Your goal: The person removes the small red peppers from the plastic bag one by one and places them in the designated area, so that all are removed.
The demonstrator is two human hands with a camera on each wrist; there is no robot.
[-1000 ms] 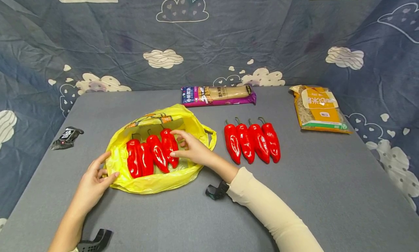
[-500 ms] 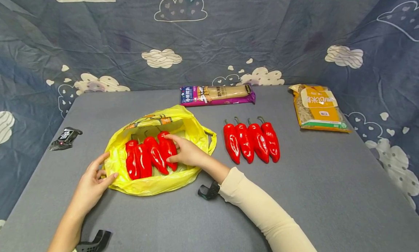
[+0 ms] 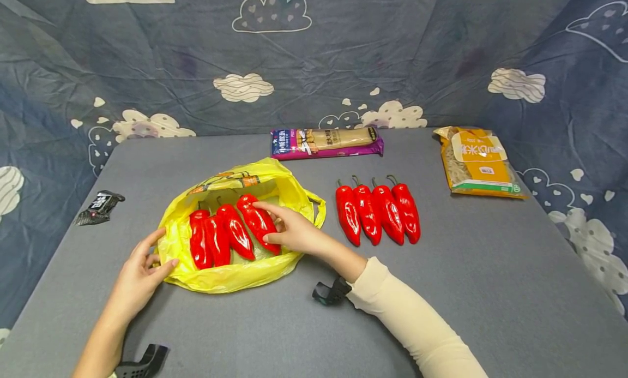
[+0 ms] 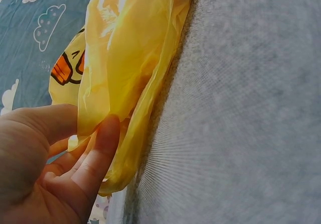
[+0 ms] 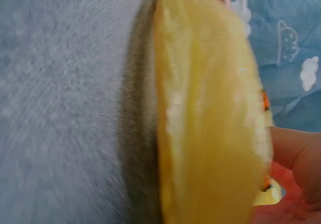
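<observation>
A yellow plastic bag (image 3: 230, 279) lies with its mouth spread wide, and several glossy red peppers with green stems, such as the red pepper (image 3: 200, 241) at the far left, lie side by side inside. My left hand (image 3: 139, 271) pinches the bag's left edge; in the left wrist view the thumb and fingers of that hand (image 4: 65, 169) have the thin plastic between them. Reaching into the mouth, my right hand (image 3: 301, 232) grips the rightmost pepper (image 3: 257, 221), which slants down to the right. The bag's wall (image 5: 210, 93) hides most of it in the right wrist view.
Right of the bag, several more red peppers (image 3: 378, 214) lie in a row. A purple noodle pack (image 3: 328, 143) is at the table's back, an orange-and-clear food bag (image 3: 483, 162) at the back right. On the far left lies a small black packet (image 3: 100, 208).
My right hand has closed round the rightmost pepper and turned it, its lower tip swinging right, away from the pepper beside it. My left hand stays at the bag's edge.
</observation>
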